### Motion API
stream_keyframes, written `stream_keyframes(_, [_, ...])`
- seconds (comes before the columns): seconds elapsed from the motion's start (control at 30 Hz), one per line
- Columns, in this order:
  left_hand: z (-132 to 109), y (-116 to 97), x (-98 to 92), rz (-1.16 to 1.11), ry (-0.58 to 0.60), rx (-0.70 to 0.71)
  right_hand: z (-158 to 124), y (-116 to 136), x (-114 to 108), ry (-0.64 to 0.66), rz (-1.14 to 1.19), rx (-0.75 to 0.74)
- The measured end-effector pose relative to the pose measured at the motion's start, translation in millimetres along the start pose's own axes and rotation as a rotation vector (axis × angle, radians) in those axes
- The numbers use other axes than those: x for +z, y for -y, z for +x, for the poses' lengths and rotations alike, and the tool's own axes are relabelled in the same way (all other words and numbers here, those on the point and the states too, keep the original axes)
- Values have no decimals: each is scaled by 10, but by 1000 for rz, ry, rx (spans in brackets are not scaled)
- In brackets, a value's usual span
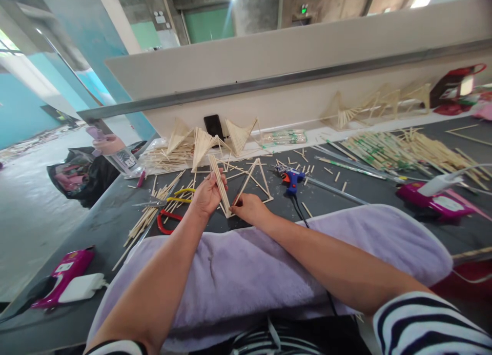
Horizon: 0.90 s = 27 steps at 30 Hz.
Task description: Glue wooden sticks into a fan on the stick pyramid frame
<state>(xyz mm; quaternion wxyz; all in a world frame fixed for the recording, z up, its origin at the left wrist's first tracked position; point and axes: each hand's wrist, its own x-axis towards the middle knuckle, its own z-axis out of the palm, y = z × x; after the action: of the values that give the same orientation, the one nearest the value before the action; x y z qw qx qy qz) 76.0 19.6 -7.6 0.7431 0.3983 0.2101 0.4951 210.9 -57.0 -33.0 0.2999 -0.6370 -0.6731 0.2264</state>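
Just beyond the towel (246, 273) edge, a stick frame (220, 187) is held by left hand (207, 195) and right hand (249, 209). A gap is left before the glue gun (293, 180).

- Narrow panel of pale wooden sticks (219, 183), set close side by side: in the left hand (207, 193), between thumb and fingers, standing steeply, its top leaning toward that hand and its lower end pointing down to the right hand's fingertips.
- Open, angular frame of thin pale wooden sticks (265, 180): just beyond the right hand (249, 209), its peak raised and its far corner low on the side away from the left hand. Near the right fingertips it meets the panel's foot; whether they are joined cannot be told.
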Motion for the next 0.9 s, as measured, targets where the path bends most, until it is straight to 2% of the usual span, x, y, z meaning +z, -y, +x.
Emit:
stream_keyframes(0.4, [-13,22,25,7,17,6,6,-13,2,4,1,-8])
stream_keyframes(0.6, [-10,27,17,-10,65,22,12,5,-15,20,-22,6])
stream_keyframes(0.9, [-92,38,100,158,50,53,24,-27,-3,11,-12,-17])
